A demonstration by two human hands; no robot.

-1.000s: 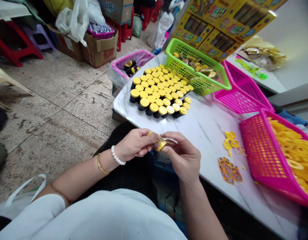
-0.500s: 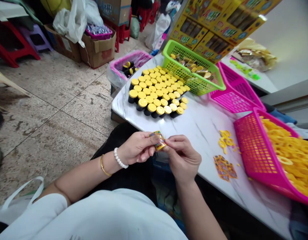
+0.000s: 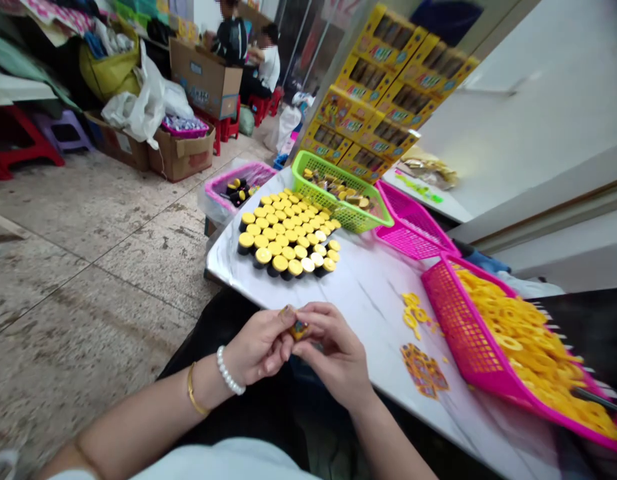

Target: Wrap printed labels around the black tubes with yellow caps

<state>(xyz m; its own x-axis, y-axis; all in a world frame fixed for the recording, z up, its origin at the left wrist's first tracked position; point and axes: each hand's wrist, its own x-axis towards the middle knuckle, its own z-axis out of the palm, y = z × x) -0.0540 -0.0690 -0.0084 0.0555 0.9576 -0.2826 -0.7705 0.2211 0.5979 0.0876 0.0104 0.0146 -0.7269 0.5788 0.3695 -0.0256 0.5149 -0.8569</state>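
Close to my body, just off the table's front edge, both hands hold a small round canister [image 3: 299,329] with a shiny yellow printed label. My left hand [image 3: 261,343], with a pearl bracelet and a gold bangle at the wrist, grips it between thumb and fingers. From the other side, my right hand [image 3: 333,353] has its thumb and fingertips closed about the canister, hiding part of it. Beyond the hands stand rows of black canisters with yellow lids [image 3: 281,233]. On the table to the right lies a small pile of printed stickers [image 3: 423,371], with several yellow rings [image 3: 412,313] above it.
A pink basket [image 3: 458,343] of yellow rings sits at the right of the marble-patterned table [image 3: 363,287]. Behind are a green basket [image 3: 338,210], another pink basket [image 3: 413,223] and stacked yellow boxes [image 3: 365,100]. A lined pink tub [image 3: 215,190] stands at the left corner. People sit far back.
The view has tilted up, showing more of the room and box stack. The canister has turned in my fingers, its label now less visible, and my right fingers have shifted over its top.
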